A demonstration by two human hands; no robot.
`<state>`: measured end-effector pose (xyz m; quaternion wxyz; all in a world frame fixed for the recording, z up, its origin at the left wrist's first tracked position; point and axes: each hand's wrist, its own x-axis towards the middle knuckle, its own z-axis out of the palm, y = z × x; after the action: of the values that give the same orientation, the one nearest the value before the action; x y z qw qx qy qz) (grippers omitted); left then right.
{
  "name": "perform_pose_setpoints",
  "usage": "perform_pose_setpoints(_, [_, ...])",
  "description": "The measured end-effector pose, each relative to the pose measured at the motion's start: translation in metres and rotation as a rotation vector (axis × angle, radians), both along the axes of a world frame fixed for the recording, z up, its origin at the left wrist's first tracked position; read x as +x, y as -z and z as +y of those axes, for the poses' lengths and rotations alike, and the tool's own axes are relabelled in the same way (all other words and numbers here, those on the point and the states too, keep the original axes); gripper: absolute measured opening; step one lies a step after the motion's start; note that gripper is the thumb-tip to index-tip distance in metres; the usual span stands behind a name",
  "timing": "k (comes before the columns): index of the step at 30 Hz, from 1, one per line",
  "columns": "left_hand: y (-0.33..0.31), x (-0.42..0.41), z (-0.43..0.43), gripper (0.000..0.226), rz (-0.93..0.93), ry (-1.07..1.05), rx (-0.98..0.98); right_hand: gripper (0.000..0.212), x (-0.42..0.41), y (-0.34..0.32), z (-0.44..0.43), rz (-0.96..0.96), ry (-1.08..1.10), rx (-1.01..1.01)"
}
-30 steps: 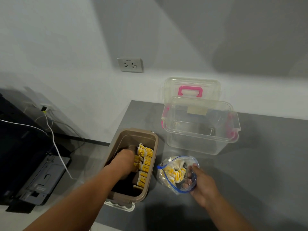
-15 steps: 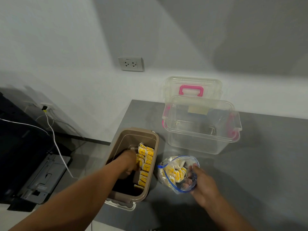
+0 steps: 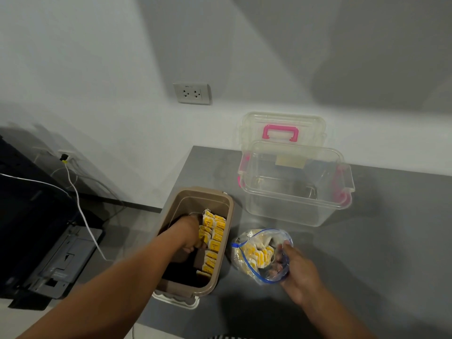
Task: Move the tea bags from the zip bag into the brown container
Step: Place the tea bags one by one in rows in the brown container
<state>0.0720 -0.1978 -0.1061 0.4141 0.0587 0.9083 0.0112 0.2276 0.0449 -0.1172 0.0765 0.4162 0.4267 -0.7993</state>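
The brown container [image 3: 186, 198] stands at the grey table's left edge, with a row of yellow-tagged tea bags [image 3: 212, 237] along its right inner wall. My left hand [image 3: 188, 234] reaches down inside it, fingers curled against the tea bags; whether it grips one I cannot tell. To the right lies the clear zip bag [image 3: 247, 253] with a blue seal, its mouth open and more yellow tea bags inside. My right hand [image 3: 297, 272] holds the bag's open rim, fingers inside the mouth.
A clear plastic box [image 3: 296, 199] with pink latches stands behind the bag, its lid with a pink handle [image 3: 280, 132] leaning on the wall. A white lid [image 3: 176, 300] lies under the brown container. Left of the table sit a dark printer [image 3: 49, 260] and cables.
My left hand has sunk a little deeper and nearer along the row of tea bags in the brown container. My right hand keeps hold of the zip bag in the same place.
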Motion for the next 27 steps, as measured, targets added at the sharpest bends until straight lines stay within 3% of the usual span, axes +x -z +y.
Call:
perform_pose_setpoints(4, [-0.018, 0.004, -0.002, 0.028, 0.077, 0.007, 0.035, 0.029, 0.000, 0.001, 0.000, 0.005, -0.019, 0.014])
perform_pose_setpoints(7, [-0.042, 0.013, -0.004, 0.030, 0.235, 0.051, 0.034, 0.029, 0.000, 0.003, -0.001, 0.009, -0.041, 0.056])
perform_pose_setpoints(11, [-0.086, 0.032, 0.006, 0.026, 0.419, -0.166, 0.468, 0.021, 0.004, -0.001, -0.001, 0.029, -0.057, 0.110])
perform_pose_setpoints(14, [-0.113, 0.058, 0.031, 0.013, 0.367, -0.250, 0.783, 0.022, 0.006, 0.000, -0.003, 0.032, -0.066, 0.131])
perform_pose_setpoints(16, [-0.119, 0.073, 0.052, 0.008, 0.299, -0.192, 0.863, 0.026, 0.007, 0.002, -0.004, 0.030, -0.039, 0.121])
perform_pose_setpoints(23, [-0.067, 0.103, 0.112, 0.020, 0.261, 0.106, 0.681, 0.026, 0.013, 0.006, 0.000, 0.090, -0.047, 0.068])
perform_pose_setpoints(27, [-0.041, 0.110, 0.124, 0.028, 0.273, 0.076, 0.612, 0.026, 0.018, 0.009, 0.006, 0.113, -0.052, 0.065])
